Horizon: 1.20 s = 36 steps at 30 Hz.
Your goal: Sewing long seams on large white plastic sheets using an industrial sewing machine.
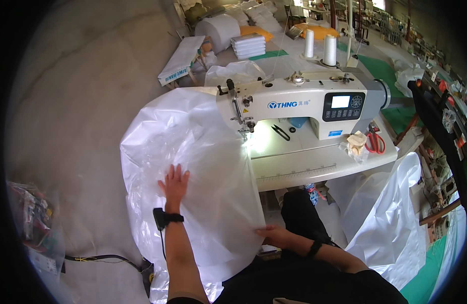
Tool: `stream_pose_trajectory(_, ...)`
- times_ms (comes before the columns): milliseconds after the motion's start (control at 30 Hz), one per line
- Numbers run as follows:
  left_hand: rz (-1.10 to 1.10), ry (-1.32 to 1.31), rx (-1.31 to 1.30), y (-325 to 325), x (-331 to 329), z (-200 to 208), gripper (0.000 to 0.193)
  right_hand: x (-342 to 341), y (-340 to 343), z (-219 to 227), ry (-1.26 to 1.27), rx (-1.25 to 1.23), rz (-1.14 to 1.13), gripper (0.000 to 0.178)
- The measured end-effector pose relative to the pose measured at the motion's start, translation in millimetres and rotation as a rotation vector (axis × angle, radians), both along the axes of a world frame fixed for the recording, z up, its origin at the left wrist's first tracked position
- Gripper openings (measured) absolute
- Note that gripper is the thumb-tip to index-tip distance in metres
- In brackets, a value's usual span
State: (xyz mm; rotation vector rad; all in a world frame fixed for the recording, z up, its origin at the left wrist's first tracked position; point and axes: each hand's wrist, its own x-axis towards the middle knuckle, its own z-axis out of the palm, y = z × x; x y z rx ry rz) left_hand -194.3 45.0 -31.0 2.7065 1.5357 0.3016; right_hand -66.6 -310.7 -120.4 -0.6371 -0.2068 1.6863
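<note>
A large white, semi-sheer plastic sheet (pixel 213 202) drapes over the left end of the sewing machine's bed and down to my lap. Its right edge runs up to the needle area of the white sewing machine (pixel 294 99), where a lamp shines. My left hand (pixel 175 186) lies flat on the sheet with its fingers spread. At the sheet's lower right edge, my right hand (pixel 275 236) pinches the material between thumb and fingers; part of the grip is hidden. Black thread snips (pixel 281 133) rest on the machine bed behind the needle.
Red-handled scissors (pixel 376 142) and a crumpled beige scrap (pixel 356 143) lie at the bed's right end. Two white thread cones (pixel 330 49) stand behind the machine. More white sheeting (pixel 390 223) hangs at the right. A bag of odds and ends (pixel 36 218) sits at the far left.
</note>
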Motion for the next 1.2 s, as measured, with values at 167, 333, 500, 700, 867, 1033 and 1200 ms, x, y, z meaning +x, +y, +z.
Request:
stream_pose_trajectory(167,-0.017,0.024,-0.055,39.8,-0.3,17.4,0.065,-14.1,21.2,-14.8,-0.399,-0.129,0.113,0.036)
stream_pose_trajectory(333,-0.114,-0.017,0.028,28.1,-6.4,41.6,0.033,9.1,31.7,19.5,-0.758,-0.127,0.168,0.041)
stream_pose_trajectory(500,-0.762,-0.346,0.415,-130.1,54.7,56.1,0.007,24.5,44.7,40.0,-1.048,-0.142,-0.315,0.039)
stream_pose_trajectory(700,-0.546,-0.2,0.379,-145.3,59.1,11.0,0.005,25.0,60.3,36.9,-1.155,-0.184,-0.435,0.024)
stream_pose_trajectory(867,-0.586,-0.077,0.035,-192.7,73.0,24.3,0.012,28.4,55.4,35.8,-1.135,-0.1,-0.51,0.022)
stream_pose_trajectory(1033,-0.475,-0.2,-0.304,-214.4,65.8,14.1,0.017,38.8,65.4,65.7,-0.94,-0.153,-0.503,0.025)
stream_pose_trajectory(1200,-0.664,-0.089,-0.455,-207.7,52.6,23.3,0.016,47.2,79.5,50.5,-1.104,-0.184,-0.488,0.023)
